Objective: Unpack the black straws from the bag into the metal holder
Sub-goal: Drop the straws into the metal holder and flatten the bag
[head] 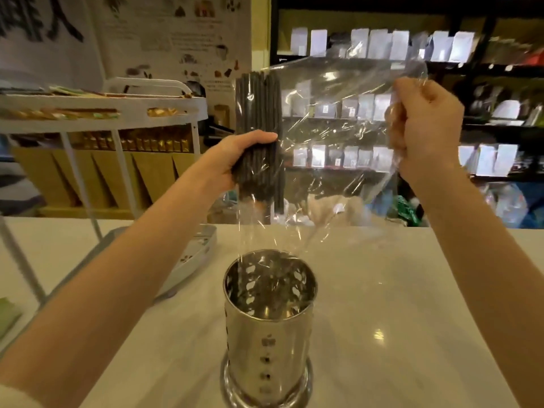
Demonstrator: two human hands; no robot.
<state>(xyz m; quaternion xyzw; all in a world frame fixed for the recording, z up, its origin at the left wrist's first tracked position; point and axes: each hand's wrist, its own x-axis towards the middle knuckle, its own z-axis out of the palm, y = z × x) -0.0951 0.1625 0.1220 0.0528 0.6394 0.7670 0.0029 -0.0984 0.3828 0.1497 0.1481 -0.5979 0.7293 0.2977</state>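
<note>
A bundle of black straws [259,107] stands upright inside a clear plastic bag [335,136], held in the air above the counter. My left hand [235,160] grips the bundle through the bag around its middle. My right hand [424,125] grips the bag's bunched right edge at about the same height. The bag's lower open end hangs down to the rim of the perforated metal holder [269,325], which stands upright on the white counter [412,290] directly below. I see no straws inside the holder.
A white wire rack [97,119] with gold packets stands on the counter at the left, with a white tray [194,260] beside its foot. Dark shelves [382,45] of white pouches fill the background behind the counter.
</note>
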